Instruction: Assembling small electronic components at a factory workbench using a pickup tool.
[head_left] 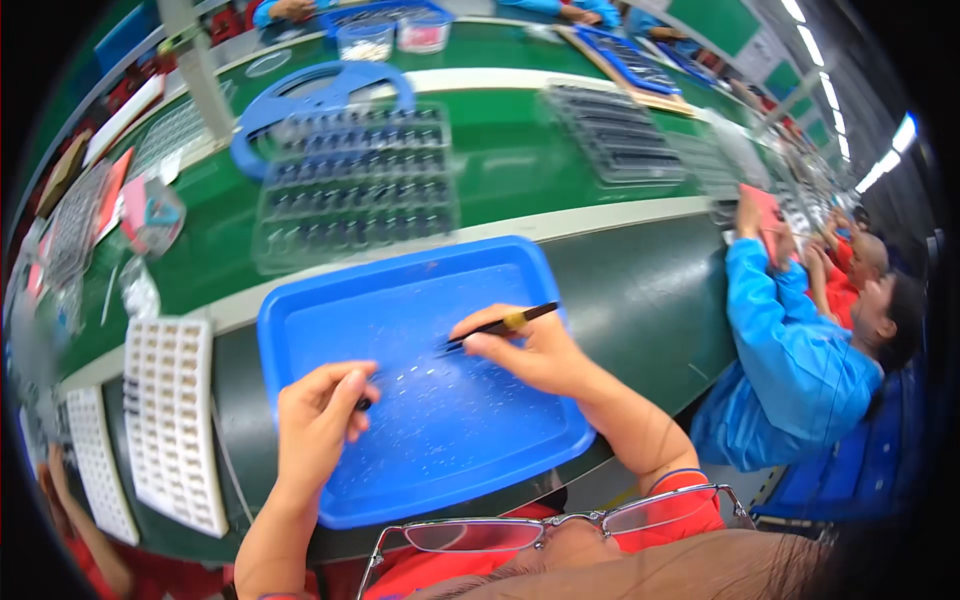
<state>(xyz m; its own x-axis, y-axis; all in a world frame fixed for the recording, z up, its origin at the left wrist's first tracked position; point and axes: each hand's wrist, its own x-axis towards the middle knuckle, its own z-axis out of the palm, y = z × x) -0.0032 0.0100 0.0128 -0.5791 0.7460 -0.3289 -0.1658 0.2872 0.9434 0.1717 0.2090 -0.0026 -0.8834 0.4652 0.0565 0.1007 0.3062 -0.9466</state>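
Observation:
A blue plastic tray [300, 310] lies on the bench in front of me, scattered with several tiny pale parts [420, 375]. My right hand [530, 350] rests over the tray's right half and grips black tweezers [495, 326] whose tips point left, down at the parts. My left hand [320, 420] sits on the tray's left half with fingers curled, pinching a small dark part [364, 404] between thumb and fingertips.
A clear blister tray [350, 185] with rows of small components lies behind the blue tray, a blue reel [320, 95] beyond it. White gridded trays [170, 420] stand at the left. A person in a blue coat [790, 350] works at the right.

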